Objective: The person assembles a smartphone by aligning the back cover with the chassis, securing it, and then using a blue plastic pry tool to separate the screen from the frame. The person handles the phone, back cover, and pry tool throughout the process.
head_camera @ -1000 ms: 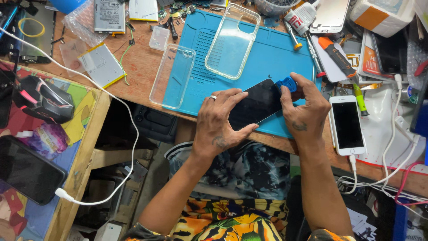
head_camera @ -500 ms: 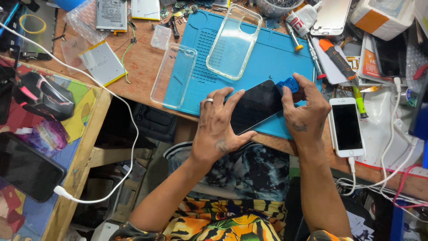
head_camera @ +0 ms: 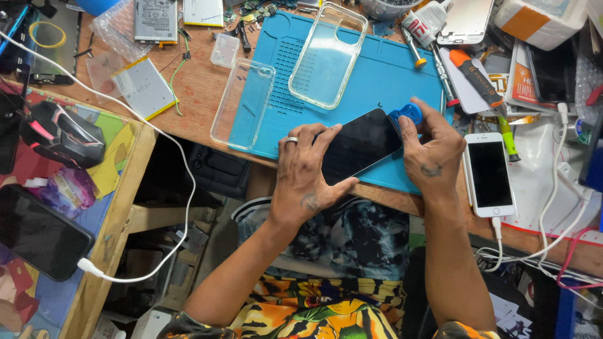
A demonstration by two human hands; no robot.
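We gripped the dark phone [head_camera: 359, 145] on the blue mat [head_camera: 377, 81] with our left hand [head_camera: 308, 179]; our right hand [head_camera: 433, 154] pinched the blue suction tool [head_camera: 407, 114] at its upper corner.

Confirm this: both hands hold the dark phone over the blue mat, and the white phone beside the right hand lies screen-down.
One thing is wrong. The white phone lies screen-up: the head view shows its dark screen facing the camera. The rest stands: the left hand and right hand hold the dark phone over the blue mat.
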